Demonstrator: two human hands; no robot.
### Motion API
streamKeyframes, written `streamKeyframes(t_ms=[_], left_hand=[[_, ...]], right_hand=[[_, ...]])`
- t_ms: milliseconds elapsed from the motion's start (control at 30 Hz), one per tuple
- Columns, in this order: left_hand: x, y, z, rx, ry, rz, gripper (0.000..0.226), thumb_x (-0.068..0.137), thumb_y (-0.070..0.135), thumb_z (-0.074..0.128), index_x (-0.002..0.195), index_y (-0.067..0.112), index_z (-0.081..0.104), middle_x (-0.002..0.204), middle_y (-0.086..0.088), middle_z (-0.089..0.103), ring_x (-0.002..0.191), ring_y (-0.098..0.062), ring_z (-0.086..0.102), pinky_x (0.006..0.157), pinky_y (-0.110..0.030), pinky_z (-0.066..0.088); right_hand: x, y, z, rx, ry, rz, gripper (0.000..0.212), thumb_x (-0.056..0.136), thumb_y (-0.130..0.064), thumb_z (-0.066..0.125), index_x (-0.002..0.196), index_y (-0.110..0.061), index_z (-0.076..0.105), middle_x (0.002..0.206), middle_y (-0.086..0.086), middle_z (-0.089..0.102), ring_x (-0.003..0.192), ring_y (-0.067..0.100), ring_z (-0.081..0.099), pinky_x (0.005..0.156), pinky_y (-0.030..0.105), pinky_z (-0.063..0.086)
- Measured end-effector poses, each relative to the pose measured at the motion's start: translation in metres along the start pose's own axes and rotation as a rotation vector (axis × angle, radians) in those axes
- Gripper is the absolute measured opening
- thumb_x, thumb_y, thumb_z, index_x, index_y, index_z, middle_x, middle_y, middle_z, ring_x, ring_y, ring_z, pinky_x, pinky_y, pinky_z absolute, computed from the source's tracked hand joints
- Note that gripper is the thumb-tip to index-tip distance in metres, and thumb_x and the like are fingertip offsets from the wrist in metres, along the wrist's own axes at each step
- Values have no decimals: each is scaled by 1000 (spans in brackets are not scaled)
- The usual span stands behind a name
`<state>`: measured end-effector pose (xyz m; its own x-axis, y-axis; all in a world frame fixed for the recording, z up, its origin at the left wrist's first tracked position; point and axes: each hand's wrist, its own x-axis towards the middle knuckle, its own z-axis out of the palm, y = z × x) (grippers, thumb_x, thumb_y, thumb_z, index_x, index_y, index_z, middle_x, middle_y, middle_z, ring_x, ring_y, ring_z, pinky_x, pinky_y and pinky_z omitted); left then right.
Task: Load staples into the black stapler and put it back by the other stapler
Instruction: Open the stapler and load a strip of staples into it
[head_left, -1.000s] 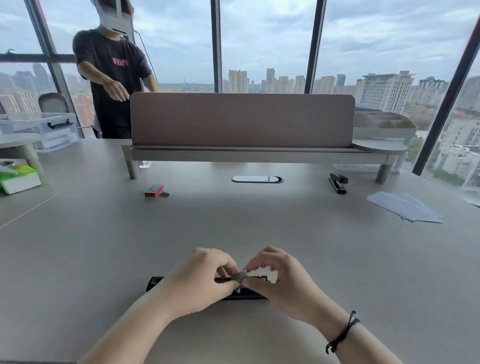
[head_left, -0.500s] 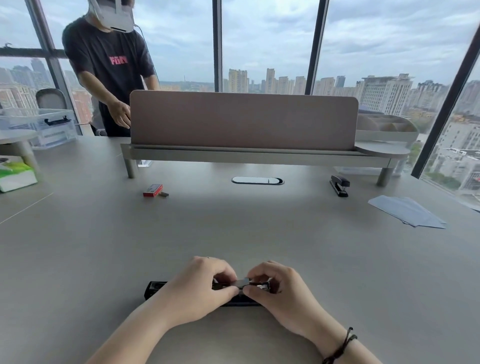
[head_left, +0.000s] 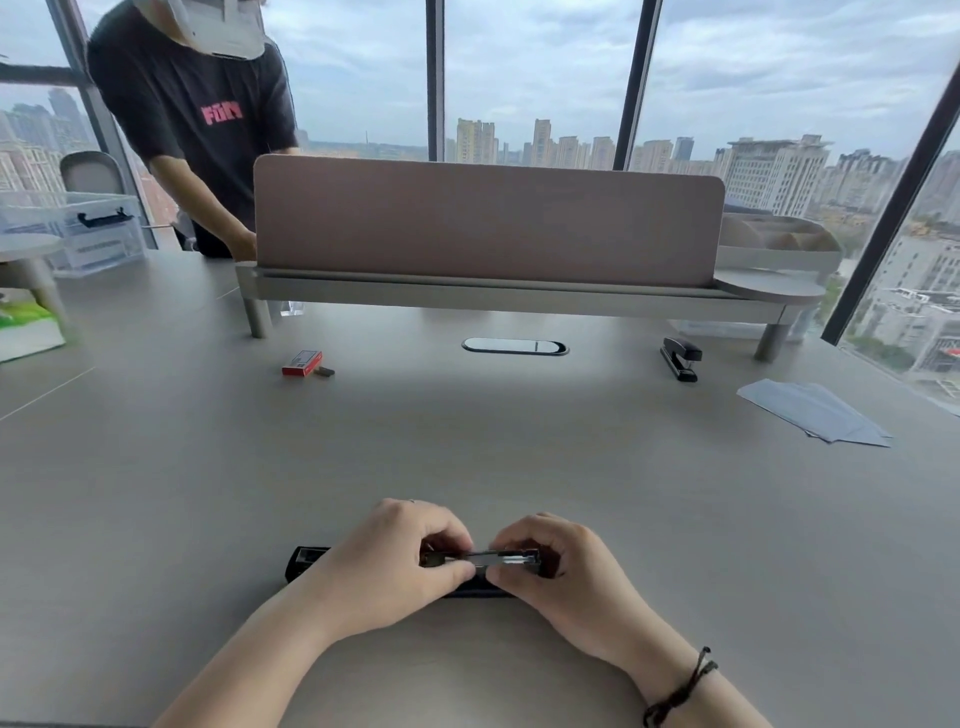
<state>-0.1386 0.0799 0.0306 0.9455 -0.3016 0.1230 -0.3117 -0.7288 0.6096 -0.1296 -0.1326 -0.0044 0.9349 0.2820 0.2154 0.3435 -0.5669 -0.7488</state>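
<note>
Grey desk (head_left: 208, 493): staplers (head_left: 680, 358), papers (head_left: 815, 413).

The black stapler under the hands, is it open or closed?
Open. The black stapler lies flat on the table, its metal staple channel exposed between both hands' fingers.

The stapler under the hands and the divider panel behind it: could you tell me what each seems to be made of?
The black stapler looks like matte black plastic casing, with a shiny silver channel suggesting metal. The divider panel looks fabric or felt covered: dull pinkish-brown, no reflections. Neither is certain from this view.
</note>
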Motion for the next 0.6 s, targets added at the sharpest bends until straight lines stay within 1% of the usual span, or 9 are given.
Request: streamKeyframes(t_ms=[100,200,267,333,400,500,600], left_hand=[[-1,1,0,11,3,17,7,83,31,75,90,28,75,82,12,76,65,2,60,58,-9,42],[-3,1,-1,41,9,29,3,83,29,75,85,28,72,76,11,72,62,1,56,56,-11,40],[-5,-1,-1,89,11,40,6,82,32,75,80,30,69,77,12,70,66,-1,57,58,-12,41],[-5,-4,-1,130,-3,51,9,82,35,74,76,34,67,82,13,70,75,-1,60,64,-10,42],[-5,-5,0,148,-12,65,7,83,36,73,78,33,69,84,15,69,76,4,58,65,-8,40],[-4,-3,3,156,-8,93,6,84,36,71,85,30,71,85,15,68,74,9,55,63,-7,38],[-3,0,7,152,-4,108,7,85,37,70,87,31,70,88,14,68,79,5,57,66,-7,39]], right_hand=[[-1,1,-1,-19,-11,-2,19,75,-41,73,93,-35,71,91,-11,70,87,7,65,77,26,53],[-2,3,-1,-49,5,0,19,75,-37,76,93,-34,72,90,-10,69,88,7,64,75,21,50],[-3,4,-2,-81,23,18,20,74,-38,77,92,-33,72,90,-10,68,88,7,63,75,18,49],[-5,5,-3,-112,35,36,19,74,-39,78,91,-33,73,89,-11,66,86,6,61,72,16,45],[-5,5,-4,-130,35,43,18,74,-40,78,90,-32,73,87,-12,65,85,4,59,69,14,41],[-4,4,-5,-129,30,44,17,74,-39,78,88,-32,73,86,-12,65,85,4,59,68,13,40],[-4,4,-5,-132,31,39,18,73,-39,78,87,-31,73,85,-12,65,84,4,59,67,11,39]])
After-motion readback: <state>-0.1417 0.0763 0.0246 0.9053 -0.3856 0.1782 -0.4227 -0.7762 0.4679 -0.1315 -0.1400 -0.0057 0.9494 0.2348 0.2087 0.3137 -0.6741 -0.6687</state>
